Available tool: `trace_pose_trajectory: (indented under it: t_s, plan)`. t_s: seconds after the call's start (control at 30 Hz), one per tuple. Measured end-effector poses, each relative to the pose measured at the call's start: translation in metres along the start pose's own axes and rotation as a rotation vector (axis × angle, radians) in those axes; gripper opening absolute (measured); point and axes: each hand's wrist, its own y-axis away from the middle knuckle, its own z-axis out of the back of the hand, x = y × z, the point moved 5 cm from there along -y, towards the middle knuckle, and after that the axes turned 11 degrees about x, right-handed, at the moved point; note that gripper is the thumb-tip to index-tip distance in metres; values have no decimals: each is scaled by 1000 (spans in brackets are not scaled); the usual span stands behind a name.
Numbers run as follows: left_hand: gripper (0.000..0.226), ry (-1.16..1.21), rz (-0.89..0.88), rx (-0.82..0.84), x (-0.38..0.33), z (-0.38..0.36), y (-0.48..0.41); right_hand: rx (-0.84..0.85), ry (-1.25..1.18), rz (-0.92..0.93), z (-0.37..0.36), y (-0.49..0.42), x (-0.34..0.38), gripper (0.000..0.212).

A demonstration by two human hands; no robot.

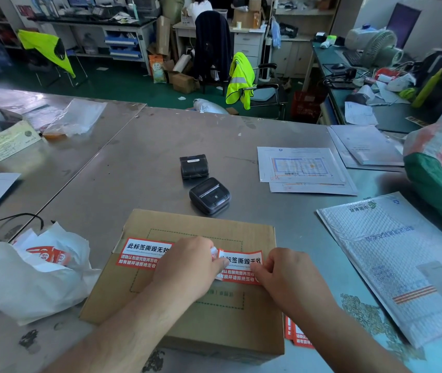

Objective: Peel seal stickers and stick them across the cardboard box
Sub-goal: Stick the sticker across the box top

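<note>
A brown cardboard box (201,327) lies on the steel table in front of me. One red and white seal sticker (140,253) is stuck over the box's left edge. Above the box top I hold a second seal sticker (242,261). My left hand (187,265) pinches its left end, where a white corner of backing curls up. My right hand (287,275) pinches its right end. More red stickers (296,336) lie on the table to the right of the box, partly under my right forearm.
A white plastic bag (34,281) with red stickers inside sits left of the box. Two black portable printers (194,166) (209,195) stand behind it. A bubble mailer (403,265) lies at right, papers (303,168) farther back, a black cable (7,220) at left.
</note>
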Motion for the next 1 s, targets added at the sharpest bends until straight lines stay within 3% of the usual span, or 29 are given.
trace_pose_trajectory:
  t_s: [0.57,0.73,1.0]
  plan:
    - [52,-103,14,20,4,4,1,19,86,17,1,-1,3,33]
    - [52,-92,1,18,6,3,0,52,65,-57,9,-3,-4,48]
    - [55,-111,9,180,9,6,-7,240,-40,-42,8,-14,-17,51]
